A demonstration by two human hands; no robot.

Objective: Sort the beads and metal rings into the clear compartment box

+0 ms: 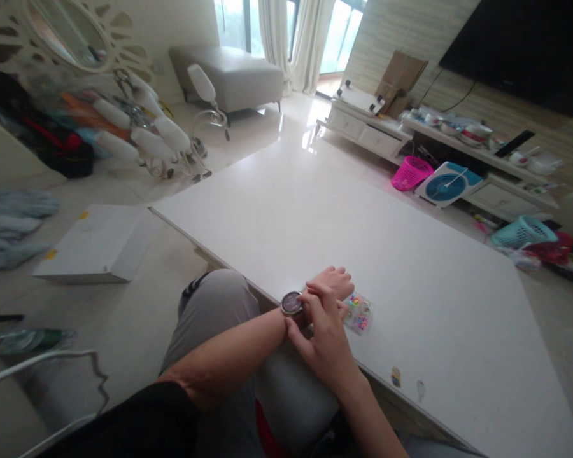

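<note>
A round wristwatch (292, 303) with a dark lit face and brown strap is on my left wrist. My left hand (331, 282) hovers at the table's near edge, its fingers loosely curled and nothing visible in them. Across that wrist lies my right hand (325, 338), index finger on the watch face and thumb against the strap's near side. Just beyond both hands, a clear compartment box (363, 316) with small bright-coloured pieces rests on the white table (310, 216); my hands partly hide it.
Two small flat stickers or cutouts, a yellow one (396, 377) and a pale one (421, 389), lie near the table's front edge. A white box (95, 242) stands on the floor to the left. Beyond the table are a pink basket (412, 173) and a blue-and-white fan (446, 184).
</note>
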